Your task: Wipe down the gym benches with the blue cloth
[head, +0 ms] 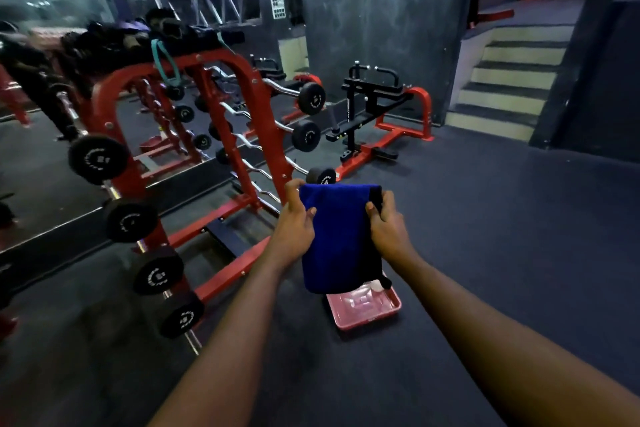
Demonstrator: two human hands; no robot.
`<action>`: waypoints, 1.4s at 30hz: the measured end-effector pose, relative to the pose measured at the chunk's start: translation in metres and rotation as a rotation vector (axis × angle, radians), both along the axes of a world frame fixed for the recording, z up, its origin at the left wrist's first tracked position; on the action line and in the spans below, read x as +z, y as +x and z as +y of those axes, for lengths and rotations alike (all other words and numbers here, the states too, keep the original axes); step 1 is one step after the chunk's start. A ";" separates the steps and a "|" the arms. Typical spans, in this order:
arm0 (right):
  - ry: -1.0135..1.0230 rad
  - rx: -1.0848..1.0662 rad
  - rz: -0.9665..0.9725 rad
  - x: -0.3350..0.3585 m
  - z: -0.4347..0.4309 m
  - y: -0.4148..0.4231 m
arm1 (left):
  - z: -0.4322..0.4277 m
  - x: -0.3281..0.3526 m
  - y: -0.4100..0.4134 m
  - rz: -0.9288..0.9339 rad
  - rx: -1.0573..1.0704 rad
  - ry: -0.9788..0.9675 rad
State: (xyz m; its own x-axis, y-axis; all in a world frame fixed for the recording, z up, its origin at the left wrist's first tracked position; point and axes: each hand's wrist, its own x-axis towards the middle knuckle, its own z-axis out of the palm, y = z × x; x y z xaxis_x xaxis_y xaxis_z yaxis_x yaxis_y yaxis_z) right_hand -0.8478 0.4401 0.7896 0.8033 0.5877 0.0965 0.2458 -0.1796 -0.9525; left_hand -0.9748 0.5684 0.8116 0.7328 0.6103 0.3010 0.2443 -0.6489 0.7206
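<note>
The blue cloth (337,239) hangs folded in front of me, held up by its top corners. My left hand (294,218) pinches its upper left corner and my right hand (388,225) grips its upper right edge, where a dark border shows. A red and black gym machine (377,114) with a padded bar stands on the floor ahead, near the grey wall. No flat bench is plainly in view.
A red rack (221,107) of fixed barbells stands at left, before a wall mirror. A pink tray (363,308) lies on the dark floor below the cloth. Stairs (509,80) rise at the right. Dark rubber floor (502,236) spreads to the right.
</note>
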 end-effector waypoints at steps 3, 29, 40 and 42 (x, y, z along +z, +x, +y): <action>-0.026 -0.059 0.029 -0.020 0.042 0.040 | 0.047 -0.019 0.047 0.043 -0.028 0.003; -0.438 -0.422 0.537 -0.496 0.260 0.268 | 0.292 -0.497 0.330 0.560 -0.311 -0.225; -0.526 -0.417 0.551 -0.829 0.311 0.289 | 0.337 -0.834 0.364 0.786 -0.494 -0.290; -0.581 -0.408 0.574 -0.848 0.314 0.296 | 0.342 -0.849 0.371 0.863 -0.498 -0.305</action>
